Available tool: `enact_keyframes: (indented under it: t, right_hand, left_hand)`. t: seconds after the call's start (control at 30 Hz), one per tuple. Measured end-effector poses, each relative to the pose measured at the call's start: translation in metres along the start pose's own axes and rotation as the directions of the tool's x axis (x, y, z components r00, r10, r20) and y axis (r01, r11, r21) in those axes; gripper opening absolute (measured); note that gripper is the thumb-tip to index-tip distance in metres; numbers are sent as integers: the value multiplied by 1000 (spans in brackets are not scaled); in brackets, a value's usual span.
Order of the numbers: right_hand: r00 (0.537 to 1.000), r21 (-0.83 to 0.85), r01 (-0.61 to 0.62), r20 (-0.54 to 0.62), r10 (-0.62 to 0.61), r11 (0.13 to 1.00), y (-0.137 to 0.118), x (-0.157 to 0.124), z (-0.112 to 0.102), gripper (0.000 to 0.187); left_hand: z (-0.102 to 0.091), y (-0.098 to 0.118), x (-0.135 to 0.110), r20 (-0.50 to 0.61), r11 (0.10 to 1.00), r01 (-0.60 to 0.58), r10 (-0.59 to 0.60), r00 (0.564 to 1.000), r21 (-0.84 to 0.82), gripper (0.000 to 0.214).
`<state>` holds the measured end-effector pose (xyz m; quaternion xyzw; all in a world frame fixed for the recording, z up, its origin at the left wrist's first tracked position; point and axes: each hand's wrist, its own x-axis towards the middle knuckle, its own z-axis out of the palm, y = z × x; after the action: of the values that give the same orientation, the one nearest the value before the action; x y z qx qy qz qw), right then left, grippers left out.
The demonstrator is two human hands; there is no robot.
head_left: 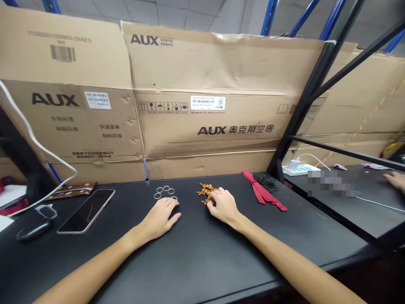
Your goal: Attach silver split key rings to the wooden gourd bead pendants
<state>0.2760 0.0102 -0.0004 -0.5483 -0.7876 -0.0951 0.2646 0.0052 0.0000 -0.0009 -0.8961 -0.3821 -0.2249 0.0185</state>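
My left hand (163, 215) lies palm down on the black table (202, 253), fingers curled at the near edge of several small metal rings (164, 192). My right hand (223, 204) rests beside it with fingers bent onto a small pile of golden-brown charm pieces (205, 191). Whether either hand pinches a piece is hidden under the fingers.
Red ribbons (262, 192) and a heap of small black clips (268, 183) lie to the right. A phone (87, 210) lies face up at the left, with a black mouse-like object (33, 229) and a white cable. Cardboard boxes (202, 118) wall the back. Another person's hand (395, 180) rests far right.
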Motion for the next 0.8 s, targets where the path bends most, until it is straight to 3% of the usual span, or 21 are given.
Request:
enact_keyframes:
  t: [0.13,0.23,0.37,0.57,0.8]
  right_hand:
    - [978,234,204,3,-210,951,-3,-3,2,13]
    - [952,347,288,-4,-305,893,-5,-4,2,19]
    - [938,388,311,18,-345,867,-7,-4,1,20]
    - [936,419,304,35,-350,855,-3,-5,6,18]
    - [922,484,313,53,-384,817,-4,-6,5,24]
  left_hand:
    - [-3,3,0,10,992,-115,116,993,-52,24]
    - [-2,3,1,-38,996,-86,84,996,-37,24]
    - [1,0,1,-64,999,-15,13,998,-38,21]
    - [1,0,2,-8,994,-68,68,998,-81,16]
    - [3,0,3,0,989,-47,47,999,-138,15]
